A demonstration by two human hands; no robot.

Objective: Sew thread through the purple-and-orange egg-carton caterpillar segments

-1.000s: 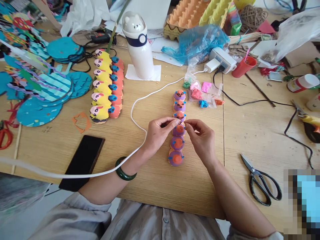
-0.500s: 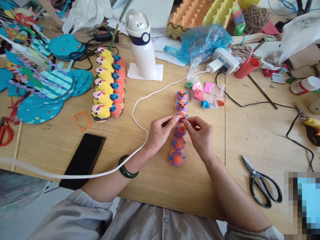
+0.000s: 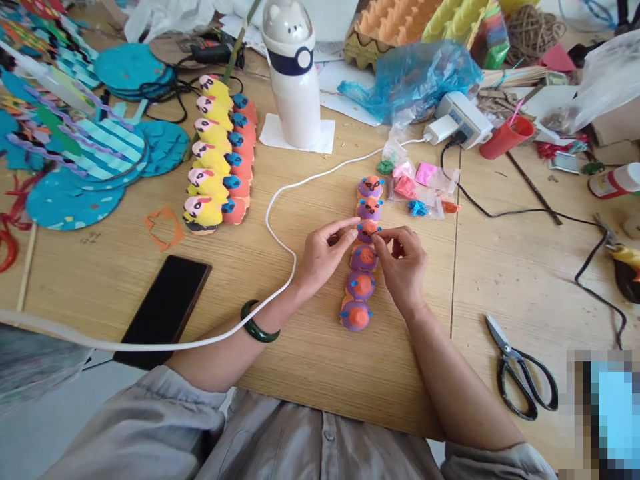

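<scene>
A row of purple and orange clay figures [image 3: 361, 285] on an egg-carton strip lies upright in front of me. The top two have dark face marks; the lower ones have plain orange mounds with small blue bits at the sides. My left hand [image 3: 325, 250] is at the left of the third figure, thumb and forefinger apart, nothing between them. From the right, my right hand [image 3: 404, 260] touches the same figure with thumb and forefinger pinched; whatever they hold is too small to name. Small bags of colored clay [image 3: 407, 183] lie beyond the row.
Yellow and red figure rows [image 3: 210, 157], a phone [image 3: 165, 303] and blue discs are at the left. A white bottle [image 3: 297, 100] stands behind. Scissors [image 3: 517, 363], a red cup [image 3: 507, 137] and a power strip [image 3: 463, 120] are at the right. A white cable crosses my left forearm.
My left thumb and forefinger have parted slightly at the third figure. My right hand stays pinched beside it. The view has shifted a little.
</scene>
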